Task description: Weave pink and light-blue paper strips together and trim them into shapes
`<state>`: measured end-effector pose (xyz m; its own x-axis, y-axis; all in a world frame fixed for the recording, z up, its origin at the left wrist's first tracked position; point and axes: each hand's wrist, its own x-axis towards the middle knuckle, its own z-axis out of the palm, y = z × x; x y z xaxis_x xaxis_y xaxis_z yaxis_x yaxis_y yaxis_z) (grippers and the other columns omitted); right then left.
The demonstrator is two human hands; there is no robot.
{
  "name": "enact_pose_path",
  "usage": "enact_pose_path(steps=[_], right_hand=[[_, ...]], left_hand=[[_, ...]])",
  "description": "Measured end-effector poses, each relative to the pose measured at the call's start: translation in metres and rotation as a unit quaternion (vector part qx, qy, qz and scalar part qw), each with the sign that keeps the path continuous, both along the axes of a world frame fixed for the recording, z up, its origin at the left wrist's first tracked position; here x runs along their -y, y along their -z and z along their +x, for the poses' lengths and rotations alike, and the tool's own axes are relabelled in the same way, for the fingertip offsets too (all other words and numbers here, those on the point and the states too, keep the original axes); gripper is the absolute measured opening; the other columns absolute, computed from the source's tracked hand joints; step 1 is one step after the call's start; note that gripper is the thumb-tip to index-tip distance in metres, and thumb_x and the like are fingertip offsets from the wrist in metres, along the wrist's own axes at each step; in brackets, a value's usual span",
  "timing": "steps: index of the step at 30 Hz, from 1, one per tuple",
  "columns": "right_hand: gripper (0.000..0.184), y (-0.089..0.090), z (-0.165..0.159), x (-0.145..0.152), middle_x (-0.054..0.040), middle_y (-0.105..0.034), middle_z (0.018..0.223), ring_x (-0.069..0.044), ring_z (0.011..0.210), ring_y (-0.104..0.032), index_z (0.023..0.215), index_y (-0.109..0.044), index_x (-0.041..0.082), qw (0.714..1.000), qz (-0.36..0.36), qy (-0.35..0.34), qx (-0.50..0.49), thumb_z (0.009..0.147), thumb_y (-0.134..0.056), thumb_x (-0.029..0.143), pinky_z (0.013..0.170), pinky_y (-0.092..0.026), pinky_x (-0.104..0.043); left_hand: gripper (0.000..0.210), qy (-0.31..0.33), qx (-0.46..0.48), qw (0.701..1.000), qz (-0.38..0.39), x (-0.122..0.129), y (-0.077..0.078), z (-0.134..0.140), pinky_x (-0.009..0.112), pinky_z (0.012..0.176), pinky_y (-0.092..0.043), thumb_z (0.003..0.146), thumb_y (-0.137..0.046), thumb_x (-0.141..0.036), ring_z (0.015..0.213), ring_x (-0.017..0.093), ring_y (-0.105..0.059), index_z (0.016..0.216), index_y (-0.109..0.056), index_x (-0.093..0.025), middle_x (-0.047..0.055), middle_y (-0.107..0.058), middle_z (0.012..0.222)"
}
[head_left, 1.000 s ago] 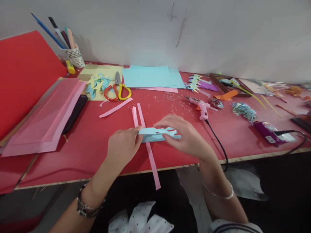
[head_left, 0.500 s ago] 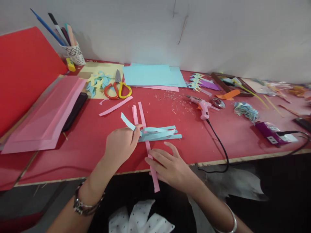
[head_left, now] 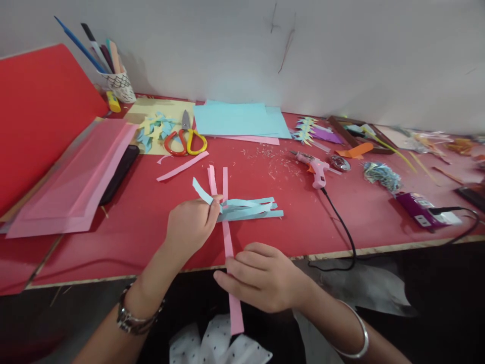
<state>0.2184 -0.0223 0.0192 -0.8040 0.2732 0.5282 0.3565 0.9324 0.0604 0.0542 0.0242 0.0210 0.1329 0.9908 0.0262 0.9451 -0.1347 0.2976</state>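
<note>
My left hand (head_left: 189, 227) is closed, pinching light blue paper strips (head_left: 252, 211) where they cross pink ones. The blue strips fan out to the right over the table, and one short blue end (head_left: 201, 191) sticks up beyond the fingers. Another pink strip (head_left: 211, 178) rises behind the thumb. My right hand (head_left: 265, 278) has its fingers closed on a long pink paper strip (head_left: 228, 242). This strip runs up past the blue ones, and its lower end hangs over the table's front edge.
Scissors (head_left: 185, 136) lie behind on yellow paper with cut scraps. Blue sheets (head_left: 231, 119) rest by the wall. To the right are a pink glue gun (head_left: 314, 169) with its cord, and a purple power strip (head_left: 417, 207). Pink sheets (head_left: 71, 187) are stacked left.
My right hand has moved down toward my body, drawing the long pink strip with it. The strip's lower end now hangs further down. My left hand keeps its pinch in nearly the same place.
</note>
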Motion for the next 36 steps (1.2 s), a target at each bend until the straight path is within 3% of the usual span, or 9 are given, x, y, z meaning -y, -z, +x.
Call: enact_pose_path(steps=[6, 14, 17, 22, 25, 29, 32, 36], right_hand=[[0.022, 0.008, 0.005, -0.011, -0.0022, -0.063, 0.090, -0.013, 0.084, -0.052, 0.104, -0.056, 0.019, 0.990, 0.005, 0.127, 0.068, 0.085, -0.044, 0.018, 0.090, -0.034, -0.033], [0.021, 0.011, -0.001, -0.030, -0.0013, -0.062, 0.094, -0.013, 0.088, -0.052, 0.085, -0.062, 0.023, 0.985, -0.012, 0.164, 0.045, 0.084, -0.043, 0.014, 0.097, -0.024, -0.035], [0.021, 0.013, -0.004, -0.039, -0.0003, -0.063, 0.092, -0.012, 0.085, -0.054, 0.077, -0.063, 0.024, 0.982, -0.023, 0.183, 0.029, 0.084, -0.045, 0.016, 0.097, -0.021, -0.036], [0.020, 0.005, -0.008, -0.049, 0.0000, -0.063, 0.098, -0.013, 0.087, -0.055, 0.076, -0.064, 0.024, 0.971, -0.148, 0.190, 0.001, 0.084, -0.046, 0.019, 0.094, -0.017, -0.039], [0.018, 0.000, -0.009, -0.051, -0.0013, -0.062, 0.102, -0.014, 0.094, -0.055, 0.080, -0.063, 0.023, 0.955, -0.230, 0.189, -0.009, 0.084, -0.046, 0.022, 0.094, -0.016, -0.042], [0.017, 0.001, -0.008, -0.052, -0.0031, -0.061, 0.107, -0.016, 0.098, -0.055, 0.082, -0.063, 0.022, 0.943, -0.277, 0.182, -0.008, 0.084, -0.046, 0.021, 0.096, -0.015, -0.046], [0.016, 0.005, -0.005, -0.057, -0.0055, -0.061, 0.103, -0.016, 0.095, -0.056, 0.082, -0.063, 0.020, 0.934, -0.313, 0.169, -0.021, 0.083, -0.046, 0.020, 0.093, -0.024, -0.043], [0.017, 0.007, -0.004, -0.069, -0.0043, -0.061, 0.089, -0.012, 0.083, -0.057, 0.074, -0.062, 0.017, 0.907, -0.396, 0.132, -0.057, 0.082, -0.047, 0.018, 0.078, -0.039, -0.027]], left_hand=[[0.045, 0.003, -0.003, 1.000, -0.001, 0.000, 0.001, 0.000, 0.023, 0.046, -0.031, 0.087, -0.024, -0.028, 0.057, 0.020, -0.061, 0.105, -0.064, -0.020, 0.006, -0.063, 0.053], [0.046, 0.008, -0.019, 1.000, -0.001, 0.000, 0.003, -0.001, 0.022, 0.045, -0.027, 0.088, -0.023, -0.029, 0.055, 0.019, -0.059, 0.103, -0.065, -0.018, 0.007, -0.061, 0.052], [0.049, 0.006, -0.029, 1.000, 0.001, -0.001, 0.004, -0.002, 0.023, 0.044, -0.026, 0.088, -0.022, -0.030, 0.055, 0.020, -0.059, 0.094, -0.068, -0.016, 0.008, -0.062, 0.055], [0.055, 0.007, -0.049, 0.999, -0.002, -0.003, 0.004, -0.001, 0.024, 0.042, -0.025, 0.088, -0.019, -0.032, 0.054, 0.021, -0.058, 0.077, -0.068, -0.010, 0.011, -0.060, 0.054], [0.055, 0.026, -0.051, 0.998, -0.004, -0.003, 0.002, -0.001, 0.024, 0.042, -0.024, 0.088, -0.017, -0.031, 0.054, 0.021, -0.059, 0.081, -0.068, -0.011, 0.010, -0.060, 0.055], [0.054, 0.023, -0.032, 0.999, 0.002, -0.003, 0.004, -0.001, 0.024, 0.043, -0.024, 0.089, -0.018, -0.034, 0.052, 0.020, -0.058, 0.090, -0.068, -0.014, 0.008, -0.059, 0.052], [0.049, 0.004, -0.008, 1.000, 0.006, -0.003, 0.006, -0.002, 0.023, 0.043, -0.023, 0.089, -0.021, -0.034, 0.051, 0.018, -0.056, 0.094, -0.068, -0.019, 0.006, -0.058, 0.050], [0.046, 0.013, -0.004, 1.000, 0.014, -0.002, 0.007, -0.002, 0.023, 0.043, -0.022, 0.088, -0.024, -0.031, 0.054, 0.019, -0.058, 0.097, -0.067, -0.020, 0.007, -0.060, 0.054]])
